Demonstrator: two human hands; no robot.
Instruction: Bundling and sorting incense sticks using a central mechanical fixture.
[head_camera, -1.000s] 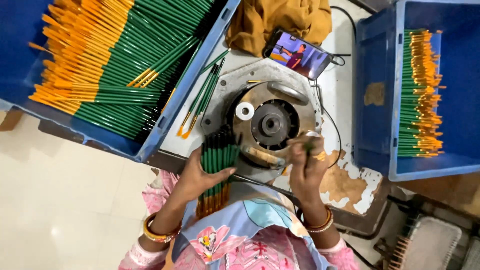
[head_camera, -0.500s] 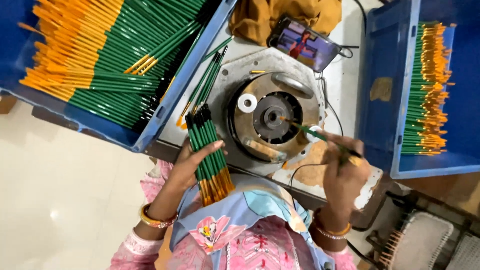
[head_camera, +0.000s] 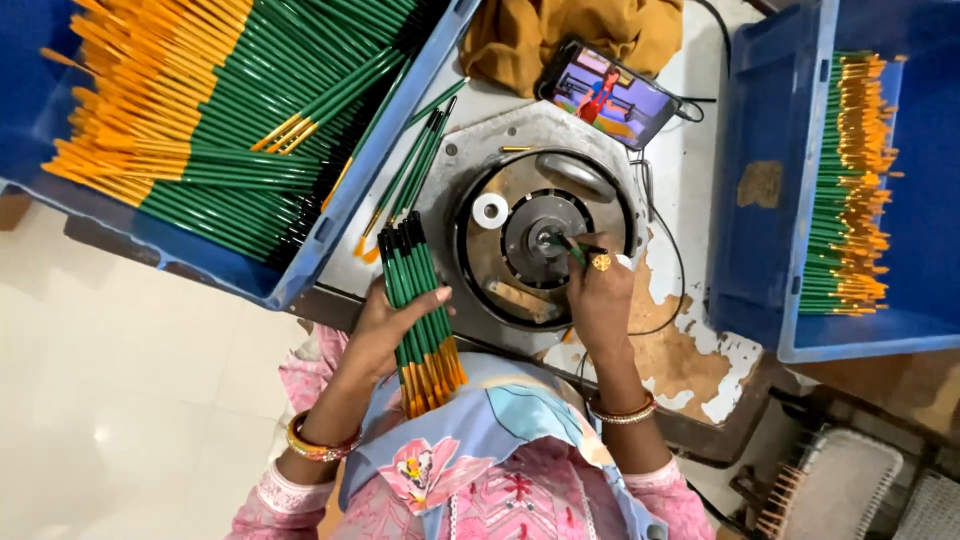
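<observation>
Right hand (head_camera: 600, 300) pinches one green brush (head_camera: 568, 248) into the round machine's centre (head_camera: 545, 238); keep it straight. Left hand (head_camera: 385, 325) grips the spare bundle (head_camera: 420, 305).

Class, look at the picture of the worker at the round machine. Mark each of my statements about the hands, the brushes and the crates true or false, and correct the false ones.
1. The left hand holds a bundle of green brushes. True.
2. The right hand rests in the right crate. False: it presses one brush to the middle of the round machine.
3. A phone with a lit screen lies beyond the machine. True.
4. The left crate holds no brushes. False: it is piled with green and orange brushes.
5. The white ring lies on the floor. False: it sits on the machine.
</observation>
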